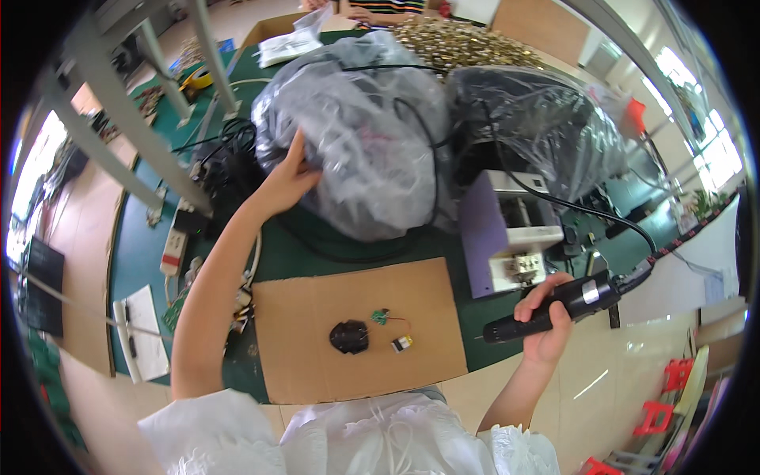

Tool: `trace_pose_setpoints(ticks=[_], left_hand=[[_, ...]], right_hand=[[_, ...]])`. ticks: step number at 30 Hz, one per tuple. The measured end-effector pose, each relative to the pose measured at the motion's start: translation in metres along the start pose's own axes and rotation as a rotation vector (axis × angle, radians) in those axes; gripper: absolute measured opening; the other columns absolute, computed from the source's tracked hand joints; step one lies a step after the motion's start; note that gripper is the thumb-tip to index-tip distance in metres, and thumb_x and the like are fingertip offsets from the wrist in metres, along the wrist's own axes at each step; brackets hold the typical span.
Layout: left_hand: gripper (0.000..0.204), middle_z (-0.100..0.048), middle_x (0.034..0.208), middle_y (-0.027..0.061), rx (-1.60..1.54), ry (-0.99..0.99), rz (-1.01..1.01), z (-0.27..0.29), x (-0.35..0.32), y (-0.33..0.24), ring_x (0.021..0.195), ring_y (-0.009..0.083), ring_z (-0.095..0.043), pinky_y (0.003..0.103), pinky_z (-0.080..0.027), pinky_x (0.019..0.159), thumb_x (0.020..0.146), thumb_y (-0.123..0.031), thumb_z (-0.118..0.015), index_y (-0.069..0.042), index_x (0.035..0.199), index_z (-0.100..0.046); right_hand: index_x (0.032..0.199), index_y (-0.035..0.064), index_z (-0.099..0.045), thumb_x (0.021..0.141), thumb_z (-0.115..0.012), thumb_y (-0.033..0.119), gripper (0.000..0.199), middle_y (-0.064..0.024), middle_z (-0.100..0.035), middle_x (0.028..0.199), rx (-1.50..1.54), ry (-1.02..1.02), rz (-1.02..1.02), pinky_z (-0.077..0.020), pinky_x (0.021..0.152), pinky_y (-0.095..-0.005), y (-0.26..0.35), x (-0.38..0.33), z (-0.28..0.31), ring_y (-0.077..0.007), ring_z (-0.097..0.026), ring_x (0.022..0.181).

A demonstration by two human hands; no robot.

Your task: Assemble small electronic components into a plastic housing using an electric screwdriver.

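My left hand [289, 178] reaches forward and presses against the side of a large clear plastic bag [360, 119] stuffed with dark parts and cables. My right hand [546, 317] grips a black electric screwdriver [554, 307] with a cable running off to the right. It hovers at the table's right front edge. Between my arms lies a brown cardboard sheet [317, 364] carrying a small black round part [349, 336], a tiny green circuit board [381, 317] and a small battery [402, 343].
A second plastic bag [538, 119] covers dark equipment at the right. A white and purple machine [507, 233] stands beside the cardboard. A heap of small golden parts [459, 39] sits at the back. A power strip [172, 245] and cables lie at the left on the green table [134, 253].
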State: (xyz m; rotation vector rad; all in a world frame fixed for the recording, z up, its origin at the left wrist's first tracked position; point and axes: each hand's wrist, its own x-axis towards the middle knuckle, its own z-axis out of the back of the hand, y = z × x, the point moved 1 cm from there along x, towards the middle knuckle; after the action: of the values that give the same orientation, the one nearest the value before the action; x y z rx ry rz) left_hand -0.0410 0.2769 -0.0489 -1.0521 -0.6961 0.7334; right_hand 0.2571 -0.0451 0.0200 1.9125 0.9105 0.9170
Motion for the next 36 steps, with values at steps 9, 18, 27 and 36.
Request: trace_pose_setpoints(ticks=[9, 18, 27, 36], left_hand=[[0.027, -0.061, 0.096, 0.0157, 1.042, 0.4, 0.17, -0.056, -0.094, -0.138, 0.088, 0.0316, -0.059, 0.038, -0.048, 0.07, 0.076, -0.022, -0.063, -0.002, 0.094, -0.062], [0.035, -0.056, 0.116, 0.0166, 0.5, 0.299, -0.541, -0.202, 0.022, -0.189, 0.114, 0.0297, -0.049, 0.035, -0.041, 0.093, 0.085, -0.025, -0.055, 0.0, 0.109, -0.059], [0.062, -0.031, 0.143, 0.0139, 0.827, 0.374, -0.619, -0.257, 0.094, -0.164, 0.134, 0.0279, -0.025, 0.046, -0.019, 0.11, 0.087, -0.042, -0.05, -0.004, 0.134, -0.037], [0.058, -0.039, 0.136, 0.0188, 1.005, 0.417, -0.683, -0.261, 0.11, -0.187, 0.13, 0.0315, -0.031, 0.048, -0.023, 0.107, 0.086, -0.045, -0.051, -0.01, 0.131, -0.043]], right_hand=[[0.109, -0.0002, -0.044, 0.074, -0.071, 0.023, 0.05, -0.0111, -0.055, 0.073, -0.06, -0.056, 0.029, -0.0477, 0.052, -0.0297, 0.025, -0.007, 0.037, -0.0176, -0.055, 0.055], [0.108, 0.0022, -0.041, 0.075, -0.072, 0.023, 0.05, -0.0127, -0.053, 0.084, -0.078, -0.29, 0.311, -0.0482, 0.048, -0.0315, 0.052, -0.007, 0.058, -0.0187, -0.057, 0.053], [0.111, 0.0023, -0.037, 0.077, -0.071, 0.024, 0.052, -0.0143, -0.052, 0.087, 0.142, -0.063, 0.257, -0.0469, 0.046, -0.0312, 0.074, 0.035, 0.054, -0.0201, -0.055, 0.05], [0.109, 0.0001, -0.041, 0.073, -0.076, 0.016, 0.053, -0.0158, -0.056, 0.077, 0.133, -0.074, 0.252, -0.0486, 0.048, -0.0278, 0.07, 0.058, 0.068, -0.0196, -0.057, 0.054]])
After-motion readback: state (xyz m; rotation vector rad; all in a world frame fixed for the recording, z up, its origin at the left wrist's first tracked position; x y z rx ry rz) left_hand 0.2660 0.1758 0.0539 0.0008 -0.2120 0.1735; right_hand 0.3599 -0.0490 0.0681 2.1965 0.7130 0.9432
